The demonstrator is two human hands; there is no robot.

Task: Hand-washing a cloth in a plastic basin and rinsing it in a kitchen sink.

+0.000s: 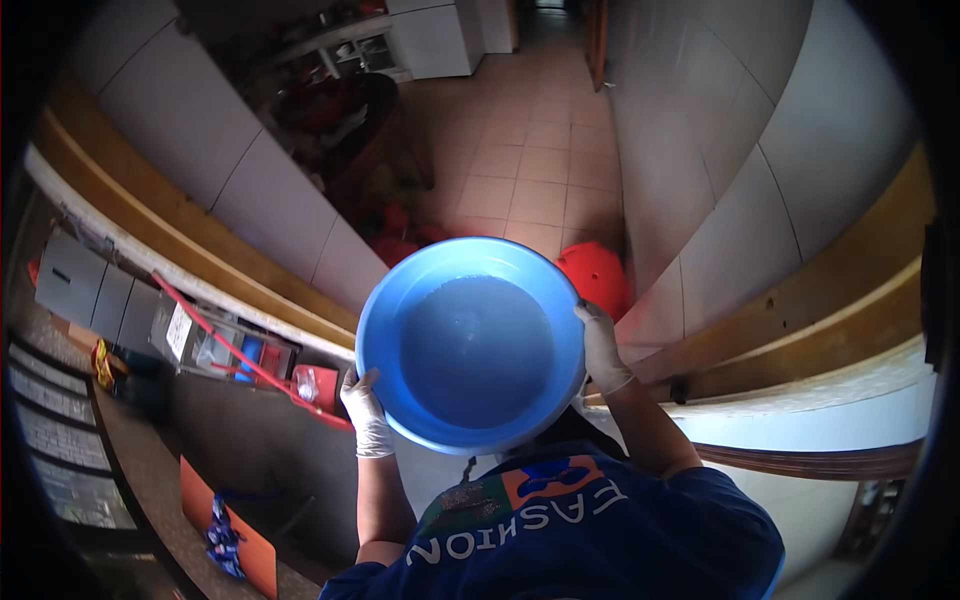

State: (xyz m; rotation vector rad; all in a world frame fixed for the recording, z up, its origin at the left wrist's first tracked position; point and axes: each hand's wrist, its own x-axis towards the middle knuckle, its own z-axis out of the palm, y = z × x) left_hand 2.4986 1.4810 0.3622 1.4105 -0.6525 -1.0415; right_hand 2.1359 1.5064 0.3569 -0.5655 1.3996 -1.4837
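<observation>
A round blue plastic basin (382, 390) is held up in front of my body. Cloudy water (476, 352) covers its bottom. My left hand (367, 412), in a white glove, grips the left rim with the thumb over the edge. On the opposite side my right hand (604, 349), gloved the same way, holds the right rim. The fingers of both hands are partly hidden behind the basin wall.
Wooden door frame posts (750, 360) flank me. Ahead lies a tiled floor (525, 165) with a red plastic object (596, 277) beside the right wall. A dark round table (375, 97) stands ahead left. A red-handled broom or dustpan (247, 364) leans at left.
</observation>
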